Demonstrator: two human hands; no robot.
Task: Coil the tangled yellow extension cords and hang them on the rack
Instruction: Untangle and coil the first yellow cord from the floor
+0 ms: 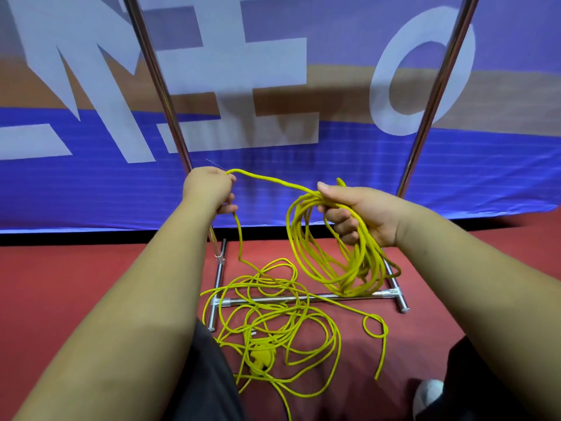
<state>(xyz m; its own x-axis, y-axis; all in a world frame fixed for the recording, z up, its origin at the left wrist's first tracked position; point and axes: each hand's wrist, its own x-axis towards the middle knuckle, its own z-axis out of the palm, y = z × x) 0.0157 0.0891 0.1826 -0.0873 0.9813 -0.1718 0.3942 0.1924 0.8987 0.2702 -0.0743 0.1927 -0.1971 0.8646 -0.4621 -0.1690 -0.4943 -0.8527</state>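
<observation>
Head | yellow cord (260, 357) sprawls across rack base bar (233, 300) | banner (91, 183) behind

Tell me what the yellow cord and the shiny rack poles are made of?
The yellow cord looks like it has a rubbery or plastic jacket with a matte finish: it bends into soft loops without kinking. The rack poles look like polished metal, maybe steel or chrome plated: they reflect the light in bright streaks.

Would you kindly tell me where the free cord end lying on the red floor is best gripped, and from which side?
Pinch the free cord end on its straight last stretch, coming from above on the right: it lies flat there, clear of the tangle.
</observation>
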